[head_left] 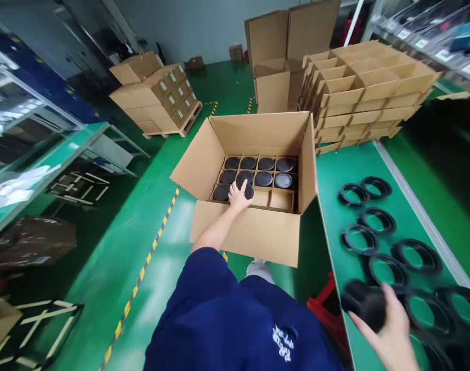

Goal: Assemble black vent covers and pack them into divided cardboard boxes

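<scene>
Includes brown cardboard cartons (148, 103) stacked on a wooden pallet (191, 119) at the back left, yellow-and-black striped tape (143, 273) along the glossy green floor (173, 255), and a green-topped workbench (45, 159). Also shows a dark plastic-wrapped bundle (32, 239) and a red stool (328, 309).

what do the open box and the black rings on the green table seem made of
Open box: probably matte cardboard, from its plain brown color and folded flap. Black rings: likely plastic, possibly rubber; faint highlights suggest a smooth finish.
</scene>
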`<action>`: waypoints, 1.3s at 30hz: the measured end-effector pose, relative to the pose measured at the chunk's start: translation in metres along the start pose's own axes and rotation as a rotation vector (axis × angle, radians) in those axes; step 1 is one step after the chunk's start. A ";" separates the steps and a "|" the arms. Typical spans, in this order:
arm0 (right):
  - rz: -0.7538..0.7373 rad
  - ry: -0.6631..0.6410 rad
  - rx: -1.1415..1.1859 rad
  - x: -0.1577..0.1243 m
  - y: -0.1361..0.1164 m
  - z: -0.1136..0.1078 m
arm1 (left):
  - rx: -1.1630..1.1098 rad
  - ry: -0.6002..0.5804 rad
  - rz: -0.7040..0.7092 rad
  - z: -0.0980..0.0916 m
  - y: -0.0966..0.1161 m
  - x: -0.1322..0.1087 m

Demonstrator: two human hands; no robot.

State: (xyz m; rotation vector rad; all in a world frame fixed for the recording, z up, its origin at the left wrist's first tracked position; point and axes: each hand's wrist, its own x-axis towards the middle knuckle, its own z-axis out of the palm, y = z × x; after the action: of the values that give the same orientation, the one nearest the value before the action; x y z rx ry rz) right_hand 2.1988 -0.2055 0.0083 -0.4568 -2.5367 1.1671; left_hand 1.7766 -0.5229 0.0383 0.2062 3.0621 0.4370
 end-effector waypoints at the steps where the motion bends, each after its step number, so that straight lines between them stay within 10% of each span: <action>1: -0.015 -0.023 -0.049 0.038 -0.025 0.033 | 0.012 -0.040 -0.004 0.001 -0.017 0.022; 9: -0.092 -0.425 -0.345 0.308 -0.154 0.283 | -0.045 -0.269 0.122 0.036 -0.096 0.097; 16: -0.019 -0.662 -0.603 0.346 -0.121 0.379 | -0.180 -0.399 0.161 0.070 -0.124 0.109; 31: -0.030 -0.637 -0.482 0.335 -0.113 0.401 | -0.043 -0.587 0.398 0.078 -0.123 0.126; 39: -0.007 -0.335 -0.248 0.309 -0.142 0.333 | 0.024 -0.210 0.469 0.086 -0.101 0.131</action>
State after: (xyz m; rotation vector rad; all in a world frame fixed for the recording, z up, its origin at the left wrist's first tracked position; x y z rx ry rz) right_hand 1.7636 -0.3903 -0.0435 -0.3301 -2.9884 0.9992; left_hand 1.6394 -0.5769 -0.0752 0.9170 2.7944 0.3640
